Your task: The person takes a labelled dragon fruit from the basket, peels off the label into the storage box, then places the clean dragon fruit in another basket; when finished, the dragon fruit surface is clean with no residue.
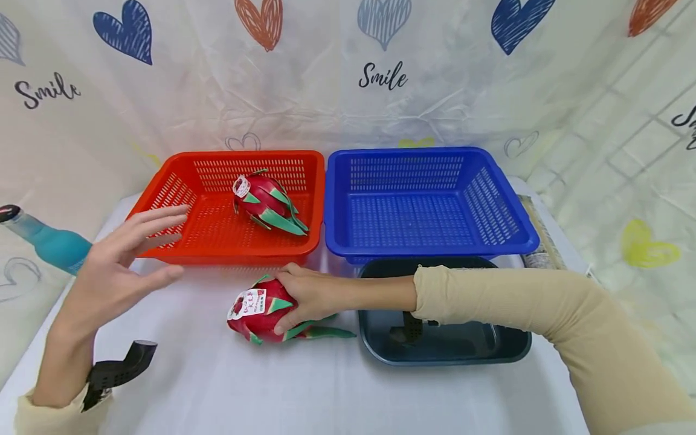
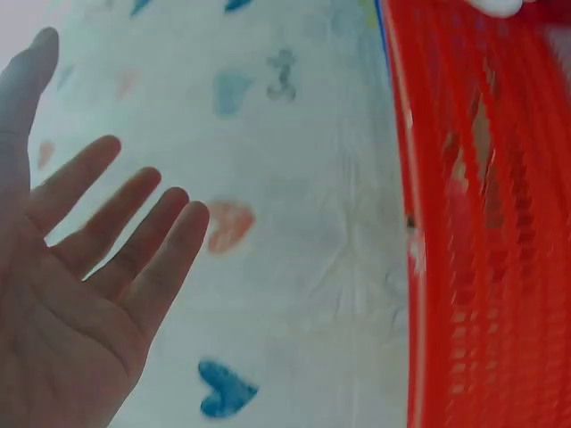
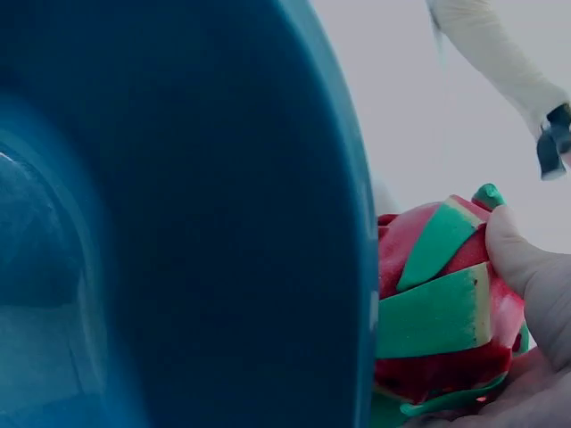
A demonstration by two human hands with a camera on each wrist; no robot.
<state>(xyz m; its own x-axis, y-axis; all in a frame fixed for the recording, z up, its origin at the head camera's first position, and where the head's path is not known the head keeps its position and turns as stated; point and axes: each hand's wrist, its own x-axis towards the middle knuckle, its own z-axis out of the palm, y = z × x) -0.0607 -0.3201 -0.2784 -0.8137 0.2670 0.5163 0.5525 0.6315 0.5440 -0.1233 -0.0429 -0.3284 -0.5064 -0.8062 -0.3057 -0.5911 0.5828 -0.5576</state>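
Observation:
On the white table in front of the red basket lies a dragon fruit (image 1: 255, 308) with a white label, its green leaf tips pointing right. My right hand (image 1: 312, 293) grips it from above, thumb on the near side; the right wrist view shows the thumb against the red and green skin of the dragon fruit (image 3: 437, 294). A second dragon fruit (image 1: 269, 202) rests inside the red basket (image 1: 217, 260). My left hand (image 1: 122, 263) is raised at the basket's left front, holding nothing. Its fingers are spread apart in the left wrist view.
A blue basket (image 1: 435, 248) stands right of the red one. Under my right forearm sits a dark basin (image 1: 446, 361). A bottle of blue liquid (image 1: 60, 244) is behind my left hand. At the right edge lies a patterned packet (image 1: 544, 235). A printed cloth hangs behind.

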